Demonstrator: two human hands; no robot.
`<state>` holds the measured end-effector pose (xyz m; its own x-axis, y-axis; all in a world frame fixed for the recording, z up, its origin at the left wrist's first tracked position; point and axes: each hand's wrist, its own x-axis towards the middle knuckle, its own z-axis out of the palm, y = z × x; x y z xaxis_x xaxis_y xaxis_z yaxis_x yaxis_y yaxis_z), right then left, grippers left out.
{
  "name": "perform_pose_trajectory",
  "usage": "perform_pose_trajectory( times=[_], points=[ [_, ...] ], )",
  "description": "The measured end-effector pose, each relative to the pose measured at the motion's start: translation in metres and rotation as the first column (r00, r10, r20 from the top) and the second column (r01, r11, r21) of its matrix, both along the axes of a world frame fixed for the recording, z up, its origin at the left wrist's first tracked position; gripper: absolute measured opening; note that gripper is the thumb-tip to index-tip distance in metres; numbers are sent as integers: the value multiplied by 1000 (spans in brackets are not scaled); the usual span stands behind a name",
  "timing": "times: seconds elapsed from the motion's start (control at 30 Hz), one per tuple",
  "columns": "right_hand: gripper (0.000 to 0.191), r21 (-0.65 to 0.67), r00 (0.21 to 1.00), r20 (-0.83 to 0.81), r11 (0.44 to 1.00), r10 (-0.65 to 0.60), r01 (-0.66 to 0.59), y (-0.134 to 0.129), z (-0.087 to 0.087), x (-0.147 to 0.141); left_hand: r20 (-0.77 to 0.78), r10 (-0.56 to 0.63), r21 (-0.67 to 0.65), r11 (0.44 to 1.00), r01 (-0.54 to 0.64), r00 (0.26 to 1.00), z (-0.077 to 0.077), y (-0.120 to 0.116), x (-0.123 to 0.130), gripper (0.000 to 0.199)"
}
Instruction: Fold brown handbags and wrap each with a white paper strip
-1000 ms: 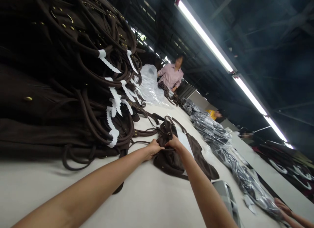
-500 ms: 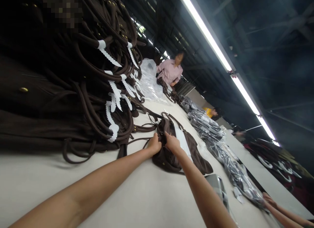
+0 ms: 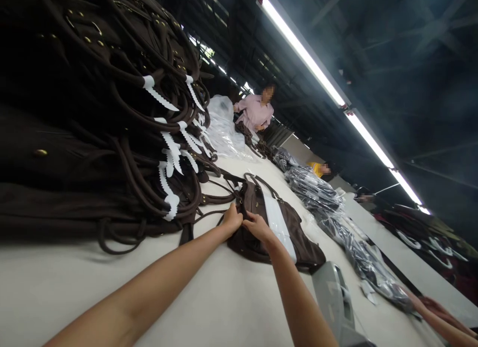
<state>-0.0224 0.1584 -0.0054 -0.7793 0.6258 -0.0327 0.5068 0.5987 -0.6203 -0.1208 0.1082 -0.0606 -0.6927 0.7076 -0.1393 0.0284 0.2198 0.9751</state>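
Observation:
A dark brown handbag [image 3: 303, 240] lies on the pale table, with a white wrap [image 3: 277, 220] around its middle and thin handles reaching away at the far end. My left hand [image 3: 232, 219] is closed on the bag's left edge. Right beside it, my right hand [image 3: 257, 227] pinches at the same edge, fingertips nearly meeting my left thumb. Whatever small part lies between the fingertips is hidden. Brown straps [image 3: 214, 198] run from the bag toward the stack at left.
A tall stack of brown handbags [image 3: 74, 173] with white paper-wrapped handles fills the left. A grey device [image 3: 332, 292] stands on the table [image 3: 209, 302] by my right forearm. Plastic-wrapped bags [image 3: 317, 192] line the right side. A co-worker's arm [image 3: 436, 319] reaches in; another person [image 3: 256, 110] stands beyond.
My right hand has moved slightly left and down along the bag's edge, closer to my left hand. More of the grey device shows. The co-worker's arm at right has shifted.

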Motion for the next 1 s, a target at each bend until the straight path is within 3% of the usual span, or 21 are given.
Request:
perform_pose_trajectory(
  times=[0.17, 0.27, 0.37, 0.57, 0.77, 1.0],
  points=[
    [45, 134, 995, -91, 989, -42, 54, -29, -9, 23, 10, -6, 12, 1000, 6, 1000, 0, 1, 0, 27],
    [63, 165, 986, -166, 985, -29, 57, -47, -18, 36, 30, -6, 9, 1000, 6, 1000, 1, 2, -1, 27],
    [74, 173, 960, -262, 973, -102, 151, -62, -27, 41, 64, -24, 9, 1000, 23, 998, 1, 2, -3, 27],
    [70, 172, 883, -386, 919, -269, 355, -71, -32, 38, 87, -46, 28, 999, 43, 995, 0, 2, -5, 28],
    [66, 380, 958, -280, 910, -60, 168, -69, -22, 40, 93, -34, 36, 999, 31, 995, -2, 6, -5, 27],
    [71, 364, 958, -277, 931, 67, 41, -64, -13, 50, 136, -43, 68, 997, 34, 990, -1, -2, -13, 36]
  ],
)
